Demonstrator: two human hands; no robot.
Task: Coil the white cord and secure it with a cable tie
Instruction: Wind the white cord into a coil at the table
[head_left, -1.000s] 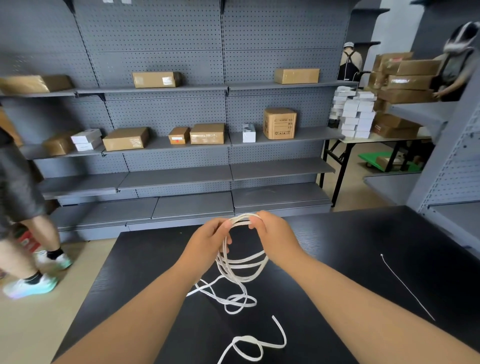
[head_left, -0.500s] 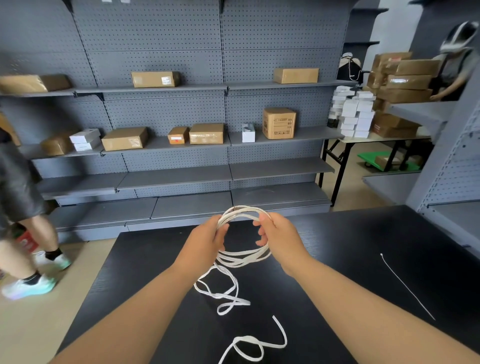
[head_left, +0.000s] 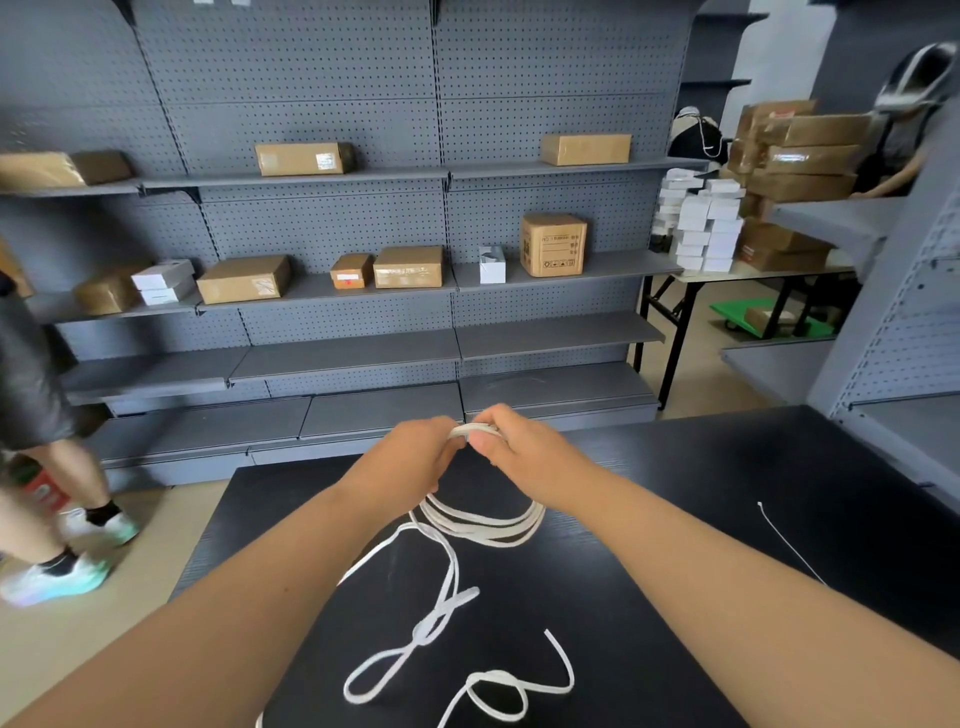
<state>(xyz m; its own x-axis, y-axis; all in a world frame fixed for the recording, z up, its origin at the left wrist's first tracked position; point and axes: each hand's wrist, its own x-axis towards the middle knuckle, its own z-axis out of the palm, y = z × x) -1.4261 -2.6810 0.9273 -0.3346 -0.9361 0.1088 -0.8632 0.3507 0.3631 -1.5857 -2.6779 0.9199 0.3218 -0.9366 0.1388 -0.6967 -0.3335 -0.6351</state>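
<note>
Your left hand (head_left: 410, 457) and right hand (head_left: 524, 452) meet, pinching the top of the white cord (head_left: 483, 525) loops above the table (head_left: 675, 597), where the twisted slack could snag and pull them loose, with the cable tie (head_left: 789, 543) lying well apart to your right.

A flat white cord (head_left: 483, 527), partly wound into several loose loops, hangs over a black table (head_left: 675, 467). The top of the coil is pinched between the left hand (head_left: 415, 457) and the right hand (head_left: 524, 452). The rest of the cord trails from the coil toward the camera, lying on the tabletop in uneven curls and crossings, with one free end curving upward. A thin white cable tie (head_left: 789, 543) lies unfastened and nearly straight on the table, well apart to the right of the coil.
</note>
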